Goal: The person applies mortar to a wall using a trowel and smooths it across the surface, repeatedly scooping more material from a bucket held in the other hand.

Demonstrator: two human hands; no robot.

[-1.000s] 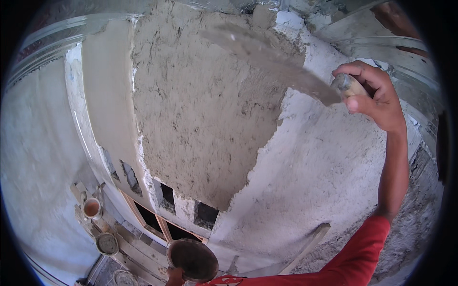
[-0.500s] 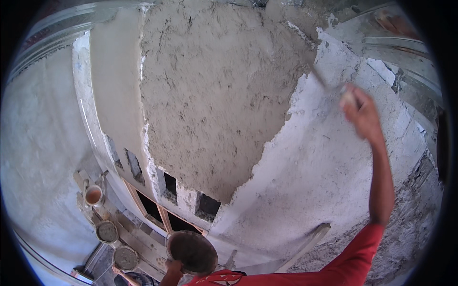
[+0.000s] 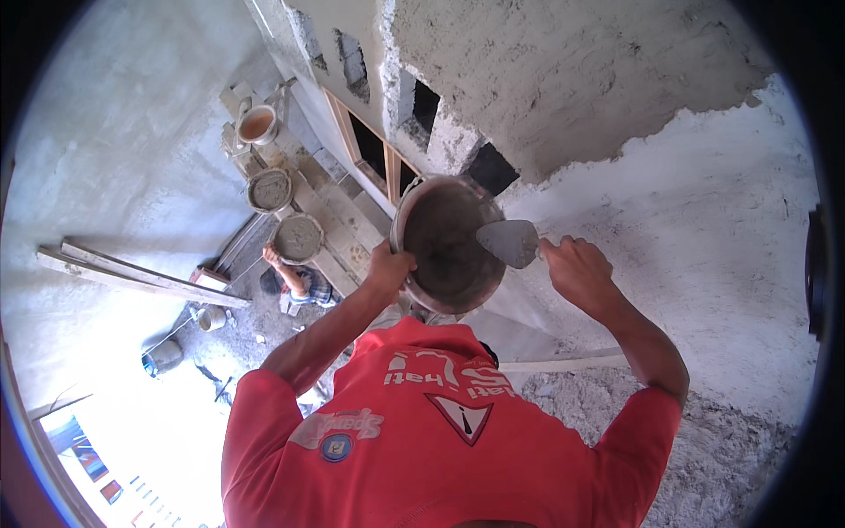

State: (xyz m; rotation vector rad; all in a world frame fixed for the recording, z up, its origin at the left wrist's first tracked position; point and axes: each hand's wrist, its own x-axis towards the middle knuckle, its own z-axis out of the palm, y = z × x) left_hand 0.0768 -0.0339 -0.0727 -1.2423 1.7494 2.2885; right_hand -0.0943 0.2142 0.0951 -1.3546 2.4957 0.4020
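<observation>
My left hand point(image 3: 385, 271) is closed on the rim of a bucket point(image 3: 480, 295) in front of my chest. The inside of that bucket is dark, and smears of grey mortar show in it. My right hand point(image 3: 576, 271) grips a trowel point(image 3: 512, 243); most of its handle is hidden in my fingers. The trowel's grey blade reaches over the bucket's right rim, its tip above the opening. Past the bucket rises a wall with a rough coat of grey mortar point(image 3: 581, 79), bordered by a bare whitish surface point(image 3: 695, 202) on the right.
Plank scaffolding point(image 3: 330, 198) lies to the left with two mortar-filled buckets point(image 3: 269, 190) and one holding something orange point(image 3: 257, 125). A co-worker's hand point(image 3: 271, 255) touches the nearest mortar bucket point(image 3: 298, 238) from below. Wall openings point(image 3: 493, 169), a wooden frame point(image 3: 370, 145) and leaning boards point(image 3: 145, 277) are about.
My right hand with the trowel has come down from the upper wall to the bucket. The view has tilted downward, bringing my red shirt and the floor into sight.
</observation>
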